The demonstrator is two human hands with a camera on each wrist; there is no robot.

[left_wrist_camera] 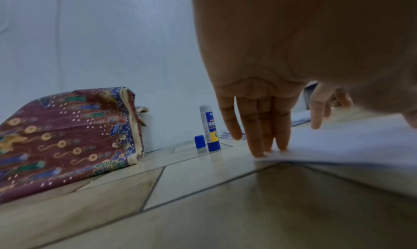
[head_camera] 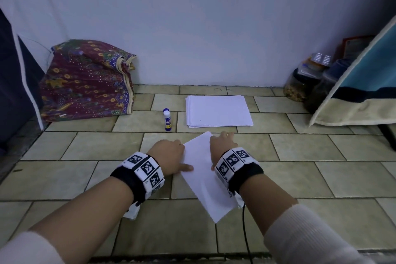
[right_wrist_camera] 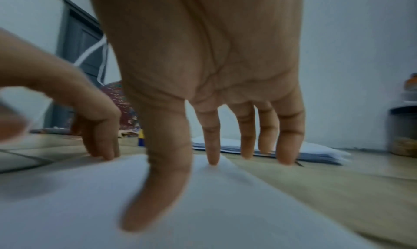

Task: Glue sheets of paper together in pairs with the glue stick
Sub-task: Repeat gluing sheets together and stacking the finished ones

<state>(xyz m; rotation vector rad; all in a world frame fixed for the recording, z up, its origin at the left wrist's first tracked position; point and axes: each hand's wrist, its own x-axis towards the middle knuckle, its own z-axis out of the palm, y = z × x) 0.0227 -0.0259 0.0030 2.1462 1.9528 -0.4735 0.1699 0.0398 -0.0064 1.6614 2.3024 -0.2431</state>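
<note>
A white sheet of paper (head_camera: 203,176) lies skewed on the tiled floor in front of me. My left hand (head_camera: 171,157) rests on its left edge, fingers (left_wrist_camera: 261,138) straight and tips down on the sheet (left_wrist_camera: 352,145). My right hand (head_camera: 222,146) presses the sheet's far right part with straight, spread fingers (right_wrist_camera: 212,145); the thumb lies on the paper (right_wrist_camera: 203,208). A stack of white sheets (head_camera: 218,110) lies farther back. The glue stick (head_camera: 167,119) stands upright left of the stack, and its blue cap (left_wrist_camera: 200,142) stands beside it (left_wrist_camera: 211,129).
A patterned maroon cloth bundle (head_camera: 87,79) sits against the wall at back left. Jars and containers (head_camera: 308,79) stand at back right beside a blue and cream fabric (head_camera: 360,92). A dark panel (head_camera: 15,83) closes the left side.
</note>
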